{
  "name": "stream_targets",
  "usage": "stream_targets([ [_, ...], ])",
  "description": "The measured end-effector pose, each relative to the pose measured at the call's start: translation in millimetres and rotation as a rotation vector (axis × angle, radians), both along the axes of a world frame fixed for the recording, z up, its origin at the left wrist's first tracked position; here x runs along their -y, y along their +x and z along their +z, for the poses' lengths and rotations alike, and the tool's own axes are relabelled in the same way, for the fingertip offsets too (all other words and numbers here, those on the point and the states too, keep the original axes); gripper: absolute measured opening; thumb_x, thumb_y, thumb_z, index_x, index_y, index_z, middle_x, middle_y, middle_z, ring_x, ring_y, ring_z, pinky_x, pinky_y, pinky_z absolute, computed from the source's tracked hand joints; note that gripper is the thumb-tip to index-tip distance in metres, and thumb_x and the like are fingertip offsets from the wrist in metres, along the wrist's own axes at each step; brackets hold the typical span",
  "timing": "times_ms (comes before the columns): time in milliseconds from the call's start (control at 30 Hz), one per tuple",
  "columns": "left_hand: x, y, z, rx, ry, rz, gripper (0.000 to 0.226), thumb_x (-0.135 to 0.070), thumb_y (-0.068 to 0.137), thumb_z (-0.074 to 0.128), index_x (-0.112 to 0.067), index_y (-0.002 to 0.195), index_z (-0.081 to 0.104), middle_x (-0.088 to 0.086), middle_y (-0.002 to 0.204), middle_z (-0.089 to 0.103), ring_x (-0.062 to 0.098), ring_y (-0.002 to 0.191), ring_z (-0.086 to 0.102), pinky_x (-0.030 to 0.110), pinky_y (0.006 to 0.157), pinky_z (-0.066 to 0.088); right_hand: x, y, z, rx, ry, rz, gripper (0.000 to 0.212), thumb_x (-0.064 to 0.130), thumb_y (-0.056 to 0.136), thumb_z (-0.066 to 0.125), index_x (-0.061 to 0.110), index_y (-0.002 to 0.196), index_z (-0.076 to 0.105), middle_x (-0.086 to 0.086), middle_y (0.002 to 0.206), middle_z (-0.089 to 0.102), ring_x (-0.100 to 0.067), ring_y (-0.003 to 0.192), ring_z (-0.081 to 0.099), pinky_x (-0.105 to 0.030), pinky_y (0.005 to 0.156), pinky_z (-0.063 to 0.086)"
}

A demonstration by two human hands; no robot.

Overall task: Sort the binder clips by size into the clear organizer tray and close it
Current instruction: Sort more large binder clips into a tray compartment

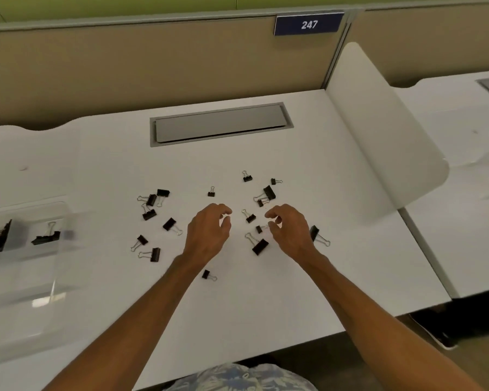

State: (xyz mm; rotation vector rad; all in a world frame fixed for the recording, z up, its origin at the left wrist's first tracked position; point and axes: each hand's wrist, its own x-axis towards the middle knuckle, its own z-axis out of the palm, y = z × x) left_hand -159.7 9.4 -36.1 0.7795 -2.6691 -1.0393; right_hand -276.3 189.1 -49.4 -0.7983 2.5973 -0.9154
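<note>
- We are holding our left hand [209,232] and right hand [290,230] over the desk [266,306], fingers loosely curled, gripping nothing.
- Binder clips [251,218] are lying scattered between and around them.
- The clear organizer tray [26,277] is sitting at the desk's left edge.

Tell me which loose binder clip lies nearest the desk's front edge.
The small clip just beside the left forearm; every other clip lies farther back.
</note>
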Motion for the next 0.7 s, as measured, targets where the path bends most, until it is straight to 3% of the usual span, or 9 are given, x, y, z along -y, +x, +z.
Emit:
stream_targets([
  [167, -17.4, -26.3, -7.4, 0.002, 0.004, -0.092, 0.020, -0.017, 0.094, 0.056, -0.021, 0.111, 0.066, -0.007, 0.112, 0.065, 0.011, 0.099, 0.059, 0.028, 0.085, 0.048, -49.4, -16.9, -7.7, -0.092, 0.040, -0.081, 0.027, 0.016, 0.084, 0.075, 0.016, 0.110, 0.067, -0.002, 0.112, 0.063, -0.022, 0.107, 0.055, -0.032, 0.080, 0.049],
  [300, -25.0, -43.7, -14.6, -0.010, 0.027, -0.104, 0.022, -0.016, 0.093, 0.057, -0.021, 0.112, 0.065, -0.006, 0.112, 0.063, 0.008, 0.097, 0.056, 0.031, 0.086, 0.049, -77.5, -27.9, -10.6, -0.081, 0.145, -0.128, 0.051, 0.029, 0.079, 0.081, 0.016, 0.125, 0.063, -0.005, 0.126, 0.059, -0.025, 0.117, 0.049, -0.035, 0.097, 0.038],
  [467, -31.0, -59.5, -20.7, -0.001, 0.010, -0.121, 0.027, -0.012, 0.091, 0.059, -0.018, 0.117, 0.064, -0.001, 0.113, 0.063, 0.015, 0.096, 0.058, 0.036, 0.088, 0.049, -95.9, -33.5, -22.0, -0.043, 0.276, -0.095, 0.072, 0.040, 0.076, 0.082, 0.017, 0.138, 0.052, -0.004, 0.133, 0.054, -0.025, 0.122, 0.045, -0.036, 0.099, 0.035],
  [700, -34.8, -74.3, -26.8, 0.028, -0.001, -0.120, 0.030, -0.014, 0.093, 0.058, -0.017, 0.122, 0.062, 0.001, 0.119, 0.063, 0.017, 0.109, 0.058, 0.030, 0.090, 0.046, -96.4, -37.0, -33.3, -0.053, 0.271, -0.101, 0.054, 0.033, 0.080, 0.078, 0.016, 0.128, 0.058, -0.002, 0.120, 0.058, -0.025, 0.112, 0.048, -0.033, 0.091, 0.036],
])
